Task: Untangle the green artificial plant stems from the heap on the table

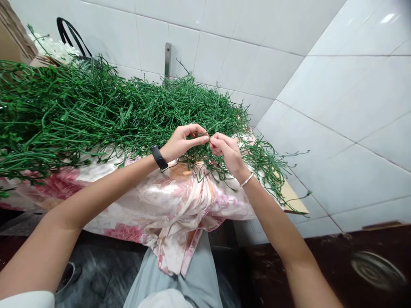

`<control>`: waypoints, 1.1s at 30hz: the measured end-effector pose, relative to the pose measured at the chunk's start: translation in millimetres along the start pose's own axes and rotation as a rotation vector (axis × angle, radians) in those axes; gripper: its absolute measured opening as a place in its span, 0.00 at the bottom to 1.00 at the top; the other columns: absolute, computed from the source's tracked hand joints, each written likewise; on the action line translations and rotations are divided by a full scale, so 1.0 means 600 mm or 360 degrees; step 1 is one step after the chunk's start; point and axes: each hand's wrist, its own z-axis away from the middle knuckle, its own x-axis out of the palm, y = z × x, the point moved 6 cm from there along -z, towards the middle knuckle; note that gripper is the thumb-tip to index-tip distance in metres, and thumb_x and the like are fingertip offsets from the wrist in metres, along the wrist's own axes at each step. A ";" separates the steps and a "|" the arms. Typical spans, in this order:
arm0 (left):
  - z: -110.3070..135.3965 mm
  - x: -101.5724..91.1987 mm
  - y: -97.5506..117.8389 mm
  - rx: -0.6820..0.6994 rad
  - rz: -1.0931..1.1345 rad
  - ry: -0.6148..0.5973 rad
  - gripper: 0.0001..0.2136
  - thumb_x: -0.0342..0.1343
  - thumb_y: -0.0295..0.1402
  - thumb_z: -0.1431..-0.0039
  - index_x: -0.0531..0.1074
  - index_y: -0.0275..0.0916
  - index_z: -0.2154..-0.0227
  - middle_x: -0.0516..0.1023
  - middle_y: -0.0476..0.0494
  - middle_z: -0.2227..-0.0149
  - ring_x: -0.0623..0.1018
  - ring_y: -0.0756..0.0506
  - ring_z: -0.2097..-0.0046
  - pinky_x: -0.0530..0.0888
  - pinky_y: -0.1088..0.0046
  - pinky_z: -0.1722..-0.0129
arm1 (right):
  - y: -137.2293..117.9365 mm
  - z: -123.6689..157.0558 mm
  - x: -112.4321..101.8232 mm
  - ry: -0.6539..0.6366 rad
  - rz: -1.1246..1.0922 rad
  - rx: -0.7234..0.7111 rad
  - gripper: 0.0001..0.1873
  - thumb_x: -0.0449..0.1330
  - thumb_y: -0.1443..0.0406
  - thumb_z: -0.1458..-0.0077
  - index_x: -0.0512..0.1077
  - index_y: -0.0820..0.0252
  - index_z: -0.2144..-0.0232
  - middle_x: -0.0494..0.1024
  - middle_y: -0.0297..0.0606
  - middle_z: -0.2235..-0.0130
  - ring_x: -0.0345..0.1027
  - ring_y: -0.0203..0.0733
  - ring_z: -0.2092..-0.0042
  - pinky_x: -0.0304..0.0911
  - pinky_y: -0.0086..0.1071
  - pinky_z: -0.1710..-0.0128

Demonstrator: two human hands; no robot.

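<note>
A big heap of thin green plastic stems (96, 107) lies across a table covered with a pink floral cloth (167, 205). My left hand (183, 141), with a black band on the wrist, pinches a green stem between thumb and forefinger at the heap's near edge. My right hand (226, 152), with a silver bangle on the wrist, has its fingers curled and pinched on the same stem. The fingertips of both hands meet. The piece between them is small and partly hidden.
White tiled walls (337, 94) close in behind and to the right. A black-handled bag (69, 36) with white flowers (54, 49) stands at the back left. A cardboard edge (295, 201) juts out at the table's right. My grey-clad knees (192, 278) sit below.
</note>
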 end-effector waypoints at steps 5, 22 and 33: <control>0.000 0.000 -0.013 -0.0192 0.0297 0.0024 0.06 0.59 0.33 0.55 0.71 0.34 0.75 0.73 0.49 0.74 0.71 0.53 0.71 0.68 0.74 0.66 | -0.008 0.006 -0.001 0.0048 0.0507 -0.0251 0.10 0.49 0.61 0.46 0.63 0.61 0.74 0.58 0.29 0.78 0.48 0.27 0.78 0.46 0.26 0.78; 0.007 0.001 -0.007 -0.0114 0.0301 0.0204 0.07 0.59 0.33 0.54 0.70 0.35 0.76 0.70 0.50 0.76 0.68 0.54 0.72 0.65 0.75 0.69 | -0.022 0.010 -0.005 0.0220 0.0596 -0.0341 0.09 0.53 0.61 0.47 0.68 0.59 0.73 0.62 0.29 0.79 0.52 0.29 0.77 0.50 0.27 0.76; 0.012 0.006 0.024 0.0238 -0.0164 0.0057 0.02 0.55 0.30 0.51 0.69 0.37 0.74 0.70 0.48 0.72 0.68 0.50 0.65 0.65 0.70 0.61 | 0.017 -0.001 0.019 -0.0412 -0.0662 0.0425 0.12 0.52 0.63 0.53 0.59 0.61 0.84 0.48 0.25 0.85 0.40 0.26 0.83 0.38 0.26 0.82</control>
